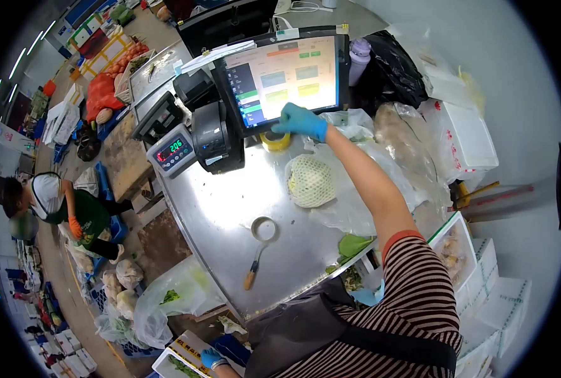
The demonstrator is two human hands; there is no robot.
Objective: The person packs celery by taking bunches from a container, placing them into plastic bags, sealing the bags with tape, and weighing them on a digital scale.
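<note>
My right hand (300,122), in a blue glove, is at the lower part of a lit touch screen (283,79). Its fingers are curled, and nothing shows in them. Just below it, a roll of yellow tape (275,142) sits by the screen's base. A pale round vegetable in a white foam net (312,181) rests on the metal table (223,252). Nearer to me lie a grey ring (264,229) and a wooden-handled tool (251,277). Low in view, my left hand (211,358), also gloved, is beside a white box (176,362) with greens; its fingers are hard to make out.
A scale display (172,148) reading 2.06 and a black printer (216,135) stand left of the screen. Plastic bags (394,170) and a foam box (460,142) are on the right. At far left, another person (72,205) wears orange gloves.
</note>
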